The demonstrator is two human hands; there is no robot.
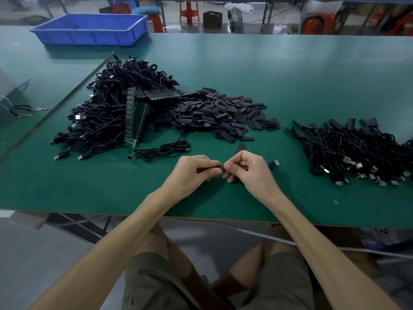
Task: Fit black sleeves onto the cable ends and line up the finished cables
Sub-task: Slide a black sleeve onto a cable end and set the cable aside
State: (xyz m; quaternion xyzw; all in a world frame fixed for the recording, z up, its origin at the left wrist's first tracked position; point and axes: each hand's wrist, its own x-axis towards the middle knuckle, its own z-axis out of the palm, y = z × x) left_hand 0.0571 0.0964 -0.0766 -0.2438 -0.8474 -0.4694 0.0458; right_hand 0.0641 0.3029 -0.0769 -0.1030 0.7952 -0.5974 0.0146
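My left hand [196,170] and right hand [248,170], fingers curled, pinch one black sleeve [220,168] between them above the green table [312,86]. A USB plug [274,164] protrudes past my right hand. Sleeved cables [353,151] lie right.

Desk [290,86], green top. Reference item: sleeve heap [219,115], loose black pieces.
- Left of heap, touching it: tangled cable pile [100,117], with green circuit strips [138,117] leaning against it.
- Right of heap, apart: sleeved cables [348,153].
- Far beyond heap, leftward: blue bin [89,30].
- Nearer me than heap: my left hand [192,173] and right hand [248,171], both pinching one black sleeve [220,169]. A USB plug [275,164] juts past my right hand.
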